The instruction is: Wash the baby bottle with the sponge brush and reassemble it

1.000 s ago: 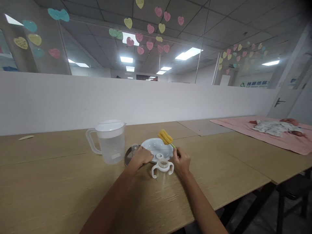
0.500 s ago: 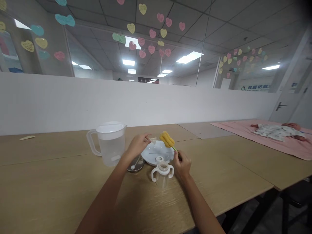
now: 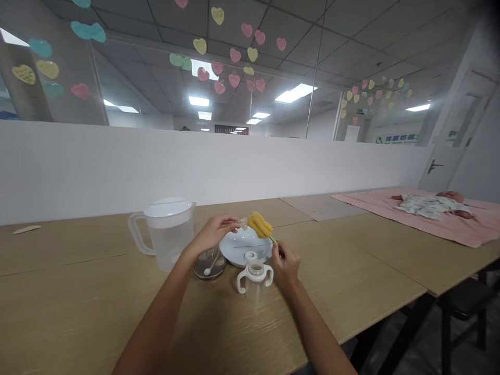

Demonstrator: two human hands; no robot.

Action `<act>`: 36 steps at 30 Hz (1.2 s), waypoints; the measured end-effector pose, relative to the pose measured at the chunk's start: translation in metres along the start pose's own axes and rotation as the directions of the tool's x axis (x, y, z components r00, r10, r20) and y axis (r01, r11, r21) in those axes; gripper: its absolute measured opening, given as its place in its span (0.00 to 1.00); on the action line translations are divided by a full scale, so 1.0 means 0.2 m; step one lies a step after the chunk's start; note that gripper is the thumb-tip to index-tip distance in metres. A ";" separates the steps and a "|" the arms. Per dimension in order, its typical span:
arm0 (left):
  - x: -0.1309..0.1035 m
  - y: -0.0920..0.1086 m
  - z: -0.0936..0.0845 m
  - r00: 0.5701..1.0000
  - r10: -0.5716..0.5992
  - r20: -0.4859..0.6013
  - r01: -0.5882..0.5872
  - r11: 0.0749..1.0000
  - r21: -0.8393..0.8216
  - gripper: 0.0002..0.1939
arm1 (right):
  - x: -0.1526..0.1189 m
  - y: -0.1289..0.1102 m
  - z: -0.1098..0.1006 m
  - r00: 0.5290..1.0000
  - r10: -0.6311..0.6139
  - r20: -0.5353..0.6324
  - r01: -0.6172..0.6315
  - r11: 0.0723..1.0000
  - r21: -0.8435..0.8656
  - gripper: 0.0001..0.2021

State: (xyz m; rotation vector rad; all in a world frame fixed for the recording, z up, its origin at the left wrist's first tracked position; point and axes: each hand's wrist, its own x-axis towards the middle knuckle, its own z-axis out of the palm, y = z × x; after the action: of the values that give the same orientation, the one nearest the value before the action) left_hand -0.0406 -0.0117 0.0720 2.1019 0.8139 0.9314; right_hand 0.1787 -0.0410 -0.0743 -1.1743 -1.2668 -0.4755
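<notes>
My left hand pinches a small clear piece by the yellow sponge; my right hand grips its stem, above the bowl, which could catch drips.

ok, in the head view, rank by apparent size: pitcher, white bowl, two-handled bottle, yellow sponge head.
Largest to smallest:
1. pitcher
2. white bowl, partly covered
3. two-handled bottle
4. yellow sponge head

The bottle sits nearer the camera than the bowl, so this is image size only.
</notes>
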 end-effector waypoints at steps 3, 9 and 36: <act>0.00 0.00 0.00 1.000 0.009 0.025 -0.010 0.999 0.046 0.17 | 0.00 0.00 0.00 1.000 0.014 0.001 -0.014 1.000 0.009 0.15; -0.01 0.03 0.01 0.999 0.036 -0.012 -0.034 0.989 0.141 0.16 | 0.02 0.00 0.00 0.999 -0.006 0.048 0.008 0.999 -0.032 0.17; -0.08 0.19 -0.02 0.995 0.097 -0.031 -0.075 0.905 0.418 0.13 | 0.01 -0.01 0.00 0.993 -0.067 0.100 0.070 0.997 -0.027 0.16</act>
State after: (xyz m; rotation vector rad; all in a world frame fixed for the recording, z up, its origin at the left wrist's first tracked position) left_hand -0.0420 -0.0450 0.0981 2.5069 1.0268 0.9213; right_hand 0.1773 -0.0422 -0.0715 -1.1952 -1.3933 -0.4934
